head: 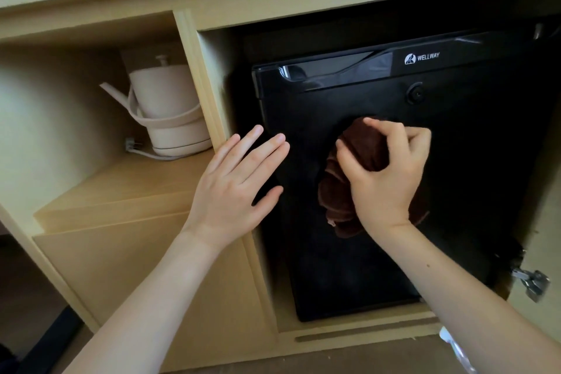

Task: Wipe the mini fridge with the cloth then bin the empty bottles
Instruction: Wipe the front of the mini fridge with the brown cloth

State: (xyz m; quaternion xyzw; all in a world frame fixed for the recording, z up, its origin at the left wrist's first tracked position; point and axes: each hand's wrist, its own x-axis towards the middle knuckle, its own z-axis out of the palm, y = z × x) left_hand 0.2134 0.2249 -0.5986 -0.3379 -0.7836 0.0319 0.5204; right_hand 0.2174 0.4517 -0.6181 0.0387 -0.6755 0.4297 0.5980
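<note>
A black mini fridge marked WELLWAY stands inside a wooden cabinet, its door closed. My right hand grips a bunched dark brown cloth and holds it against the middle of the fridge door. My left hand is flat with straight fingers at the door's left edge, its fingertips over the black surface. No bottles are visible.
A white electric kettle with its cord sits on the wooden shelf in the compartment to the left. A wooden divider separates it from the fridge bay. A metal door hinge sticks out at the lower right.
</note>
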